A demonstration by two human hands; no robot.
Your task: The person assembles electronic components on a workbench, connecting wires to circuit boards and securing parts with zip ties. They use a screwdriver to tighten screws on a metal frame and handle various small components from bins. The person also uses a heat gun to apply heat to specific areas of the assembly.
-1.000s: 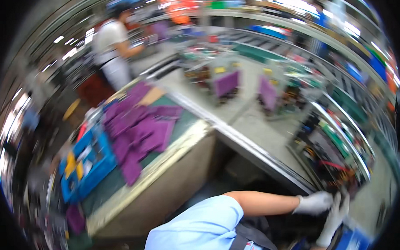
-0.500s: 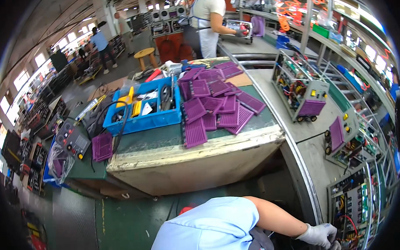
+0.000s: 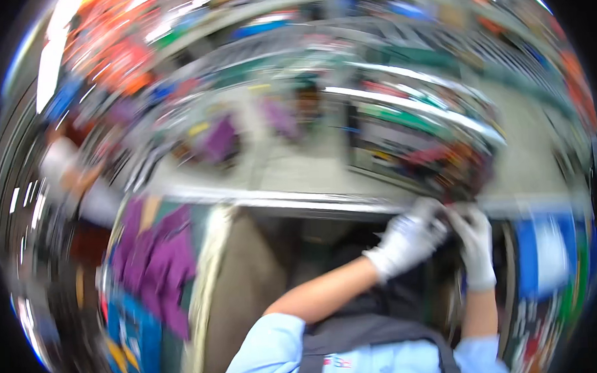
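Observation:
Both my hands wear white gloves and meet at the near lower right corner of an open-sided machine chassis point(image 3: 402, 143) with boards and wires. My left hand point(image 3: 412, 243) is closed, its fingertips turned toward the right hand. Beside it, my right hand point(image 3: 475, 246) is raised with its fingers drawn together in a pinch. Something small, perhaps a wire end, lies between the fingertips, but blur hides what it is. Just beyond the fingers hangs a tangle of red and dark wires point(image 3: 459, 164), smeared by motion.
The metal-edged conveyor bench point(image 3: 292, 198) runs across in front of me. Further left stand units with purple panels point(image 3: 219, 140). At the left are a pile of purple grilles point(image 3: 159, 257) and a blue tray point(image 3: 134, 330). A blue bin point(image 3: 528, 257) sits at right; a co-worker point(image 3: 71, 171) stands far left.
My view has swung right, so the machine and my hands now sit near the middle right. Both gloved hands have come fully into sight. The pile and tray have shifted to the left.

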